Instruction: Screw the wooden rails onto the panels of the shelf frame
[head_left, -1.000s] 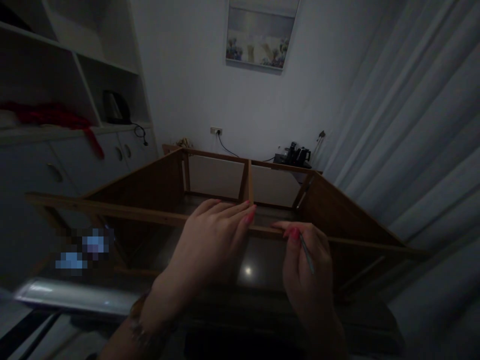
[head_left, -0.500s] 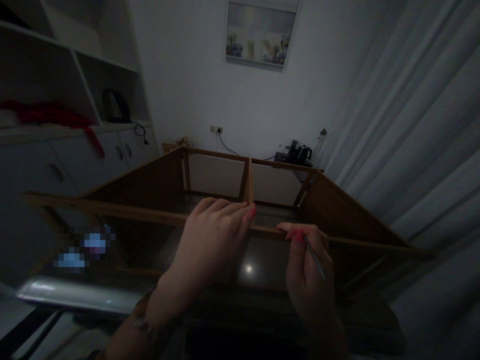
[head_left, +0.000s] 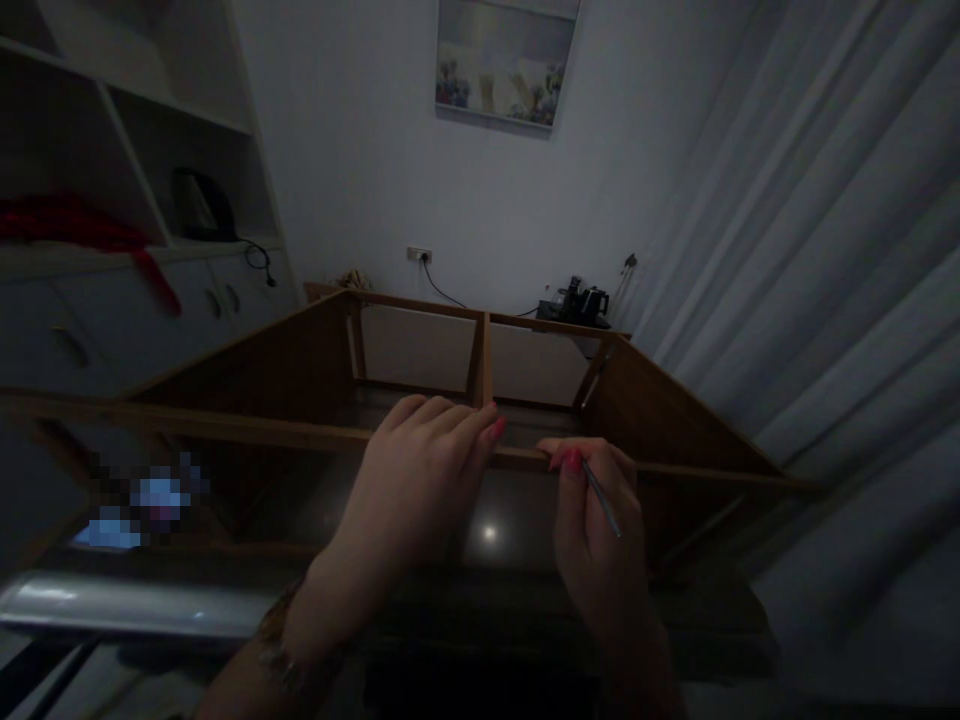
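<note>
A wooden furniture frame (head_left: 247,428) with side panels and a middle divider (head_left: 487,360) stands before me. My left hand (head_left: 420,475) is closed over its front rail, where the divider meets it, with the thumb pressed near the joint. To the right, my right hand (head_left: 600,530) is closed around a thin metal rod (head_left: 602,497), whose lower end sticks out from the fingers. The right fingertips lie against the front rail. Its other end is hidden, so the tool's kind cannot be made out.
A shiny rolled or tubular thing (head_left: 135,605) lies at the lower left, beside a blurred-out patch. Cabinets with a kettle (head_left: 202,205) and red cloth (head_left: 67,222) stand left. Black appliances (head_left: 585,303) sit at the back; a pale curtain (head_left: 840,260) hangs right.
The view has turned slightly right, so the frame and both hands appear farther left. Both hands keep their places on the rail, and the right one still holds the rod.
</note>
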